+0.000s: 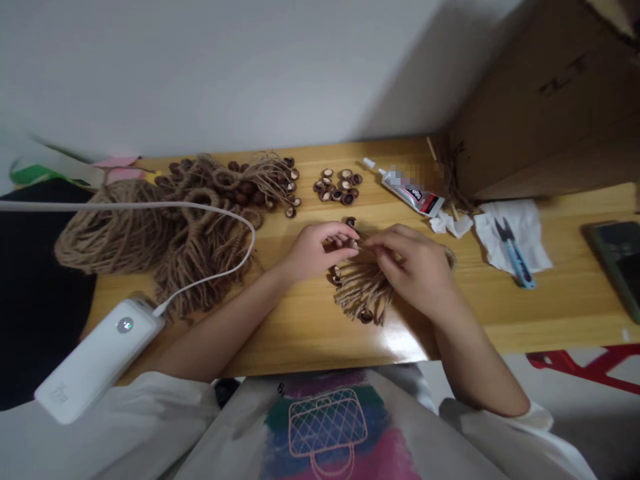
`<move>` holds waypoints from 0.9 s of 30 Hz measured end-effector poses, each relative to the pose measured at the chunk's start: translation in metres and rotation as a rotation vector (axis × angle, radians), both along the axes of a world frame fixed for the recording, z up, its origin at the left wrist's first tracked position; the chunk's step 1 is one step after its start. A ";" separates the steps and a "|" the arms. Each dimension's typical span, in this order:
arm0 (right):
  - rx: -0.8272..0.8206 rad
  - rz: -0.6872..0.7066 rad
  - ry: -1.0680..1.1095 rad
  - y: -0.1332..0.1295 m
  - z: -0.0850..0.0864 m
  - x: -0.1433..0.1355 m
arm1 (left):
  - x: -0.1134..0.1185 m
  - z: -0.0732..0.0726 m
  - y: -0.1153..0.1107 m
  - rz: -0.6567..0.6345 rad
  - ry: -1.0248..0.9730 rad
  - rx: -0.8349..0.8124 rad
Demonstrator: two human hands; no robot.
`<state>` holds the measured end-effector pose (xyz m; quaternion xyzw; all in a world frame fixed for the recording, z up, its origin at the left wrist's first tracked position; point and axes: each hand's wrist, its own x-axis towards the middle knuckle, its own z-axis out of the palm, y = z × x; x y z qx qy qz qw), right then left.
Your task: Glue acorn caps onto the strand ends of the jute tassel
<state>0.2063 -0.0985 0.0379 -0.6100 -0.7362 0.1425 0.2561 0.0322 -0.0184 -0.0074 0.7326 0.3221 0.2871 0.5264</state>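
Observation:
My left hand [320, 250] is closed around a nutshell half [355, 245] between thumb and fingers. Just to its right, my right hand [413, 263] pinches a twine strand [365, 240] close to that shell. Below the right hand a twine tassel [365, 287] fans out on the wooden table [290, 333], its upper part hidden by the hand. Shell halves lie around the tassel, one at its lower end [366, 315] and others at its left [335, 273]. Behind my hands sits a group of cut shells [337, 187].
At the left are a twine ball [115, 230], bundled tassels [195, 253] and a white power bank [100, 360] with a cable. A glue tube [413, 193], tissue [535, 233], blue snips [517, 257], a phone [617, 260] and a cardboard box [545, 107] stand or lie right.

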 end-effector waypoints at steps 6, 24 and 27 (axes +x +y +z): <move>-0.022 0.053 -0.005 0.000 -0.001 0.000 | 0.000 -0.002 0.000 0.003 -0.017 -0.008; -0.052 0.108 -0.002 0.001 0.000 -0.002 | 0.000 -0.002 0.001 0.001 -0.040 0.017; -0.069 0.106 -0.013 0.001 0.000 -0.003 | 0.000 -0.001 0.001 0.006 -0.031 0.012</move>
